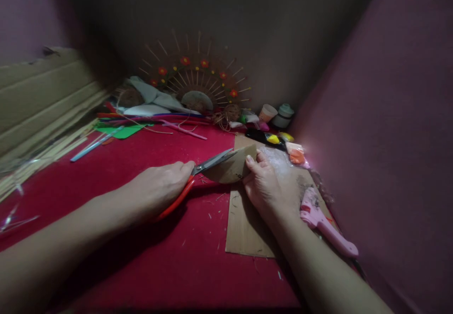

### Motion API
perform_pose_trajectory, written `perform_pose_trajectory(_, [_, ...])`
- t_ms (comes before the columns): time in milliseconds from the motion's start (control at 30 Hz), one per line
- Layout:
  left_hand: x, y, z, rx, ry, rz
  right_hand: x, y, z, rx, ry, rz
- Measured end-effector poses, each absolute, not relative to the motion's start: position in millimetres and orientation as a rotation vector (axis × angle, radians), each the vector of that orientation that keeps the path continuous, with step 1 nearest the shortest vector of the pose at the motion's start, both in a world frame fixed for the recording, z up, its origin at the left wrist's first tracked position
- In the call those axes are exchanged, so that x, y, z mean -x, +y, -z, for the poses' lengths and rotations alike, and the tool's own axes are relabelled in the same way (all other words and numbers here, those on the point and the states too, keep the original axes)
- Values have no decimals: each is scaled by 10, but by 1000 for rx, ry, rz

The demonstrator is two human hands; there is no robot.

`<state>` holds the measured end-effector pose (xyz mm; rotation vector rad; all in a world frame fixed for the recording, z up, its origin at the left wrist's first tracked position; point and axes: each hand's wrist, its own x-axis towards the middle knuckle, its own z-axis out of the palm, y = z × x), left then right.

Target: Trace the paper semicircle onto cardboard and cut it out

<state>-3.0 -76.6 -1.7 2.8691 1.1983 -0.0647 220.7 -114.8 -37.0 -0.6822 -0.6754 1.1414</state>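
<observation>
My left hand point(172, 182) is closed round the orange handles of a pair of scissors point(212, 160). The blades point right and lie along the upper edge of a rounded piece of brown cardboard point(231, 168). My right hand point(261, 177) pinches that piece at its right end, thumb in front. The piece is held above the red tabletop point(198, 248) and the left edge of a flat cardboard sheet point(244, 229). Small dark marks show near its lower right. Whether the blades are parted on the cardboard is hard to make out.
A pink glue gun point(327, 227) lies right of my right forearm. At the back are a fan-shaped decoration with red flowers point(204, 63), twine point(230, 113), pipe cleaners point(155, 117), a paper cup point(267, 112) and clay packets point(296, 155). Thin sticks point(53, 153) lie left, beside corrugated cardboard point(42, 83).
</observation>
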Motion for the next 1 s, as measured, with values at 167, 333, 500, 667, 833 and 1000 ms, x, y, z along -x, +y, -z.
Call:
perform_pose_trajectory(167, [59, -737, 42, -2919, 1286, 90, -2223, -1141, 371, 679, -660, -1121])
perform_pose_trajectory(333, [51, -715, 51, -2867, 1267, 106, -2213, -1153, 351, 710, -677, -1117])
perform_pose_trajectory(500, [20, -719, 70, -2824, 1253, 126, -2176, -1167, 366, 709, -683, -1150])
perform_pose_trajectory(667, [13, -774, 46, -2902, 1197, 222, -2162, -1174, 387, 724, -686, -1164])
perform_pose_trajectory(833, [28, -806, 17, -2992, 1151, 318, -2167, -1184, 382, 723, -672, -1177])
perform_pose_trajectory(1000, [28, -820, -39, -3077, 1155, 404, -2161, -1194, 382, 740, -679, -1188])
